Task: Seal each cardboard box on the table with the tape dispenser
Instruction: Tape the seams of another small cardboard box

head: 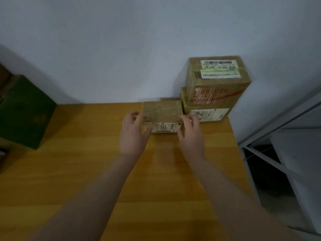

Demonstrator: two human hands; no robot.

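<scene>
Left hand [134, 131]: gripping the left end of the small brown cardboard box [162, 110].
Right hand [190, 134]: gripping its right end.
Box: sitting far back on the yellow wooden surface [104, 171], just beside stacked brown taped cartons [217, 87].

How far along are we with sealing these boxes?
Looks done: the top stacked box carries glossy tape; the small box shows a shiny strip on top. In hand: left hand and right hand hold that small box's ends. Left: the lower stacked box, seal hidden. No tape dispenser in view.
</scene>
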